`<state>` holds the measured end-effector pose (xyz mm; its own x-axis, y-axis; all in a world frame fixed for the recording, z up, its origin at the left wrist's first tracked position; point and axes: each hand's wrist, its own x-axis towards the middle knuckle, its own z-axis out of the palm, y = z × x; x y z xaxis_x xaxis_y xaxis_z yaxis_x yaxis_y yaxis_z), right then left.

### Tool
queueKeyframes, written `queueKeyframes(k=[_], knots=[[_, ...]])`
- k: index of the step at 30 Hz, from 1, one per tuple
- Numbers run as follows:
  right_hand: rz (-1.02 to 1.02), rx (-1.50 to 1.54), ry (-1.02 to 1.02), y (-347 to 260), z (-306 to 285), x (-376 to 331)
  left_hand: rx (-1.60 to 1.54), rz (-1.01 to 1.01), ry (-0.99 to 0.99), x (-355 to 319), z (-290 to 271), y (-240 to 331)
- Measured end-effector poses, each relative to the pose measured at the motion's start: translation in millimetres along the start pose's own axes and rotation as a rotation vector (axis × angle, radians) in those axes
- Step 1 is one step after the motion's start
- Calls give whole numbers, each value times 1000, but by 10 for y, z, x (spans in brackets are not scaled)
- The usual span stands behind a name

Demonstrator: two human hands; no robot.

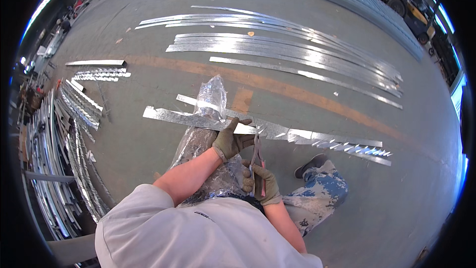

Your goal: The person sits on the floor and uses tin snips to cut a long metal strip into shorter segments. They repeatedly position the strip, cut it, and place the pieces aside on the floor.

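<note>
A long shiny sheet-metal strip (171, 116) lies across my lap at a slant. My gloved left hand (231, 141) is closed on it near its middle. In my gloved right hand (263, 183) is a pair of metal snips (256, 156) with reddish handles, jaws pointing up at the strip's edge just right of my left hand. To the right, the metal has a row of slits with bent, tooth-like tabs (352, 147). Clear plastic film (198, 146) wraps my left leg and foot beneath the strip. The exact bite of the jaws is too small to tell.
Several flat metal strips (277, 49) lie on the floor ahead. Notched, twisted strips (82, 101) and a heap of long metal pieces (52, 154) are on the left. A stack of metal profiles (362, 10) and a forklift (419, 17) stand at the far right.
</note>
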<state>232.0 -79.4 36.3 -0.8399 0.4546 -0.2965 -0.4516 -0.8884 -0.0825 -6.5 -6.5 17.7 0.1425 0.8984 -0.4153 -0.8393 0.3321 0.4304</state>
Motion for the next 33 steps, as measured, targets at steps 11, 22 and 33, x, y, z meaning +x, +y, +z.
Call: queueKeyframes(k=[11,22,33], knots=[[-15,-119,210,-684,-93,-605,27,16,-83,57,-125,-86],[-162,-185,304,-235,-106,-416,38,101,-2,125,-74,-19],[-11,-768,634,-25,140,11,33,113,30,71,-3,4]])
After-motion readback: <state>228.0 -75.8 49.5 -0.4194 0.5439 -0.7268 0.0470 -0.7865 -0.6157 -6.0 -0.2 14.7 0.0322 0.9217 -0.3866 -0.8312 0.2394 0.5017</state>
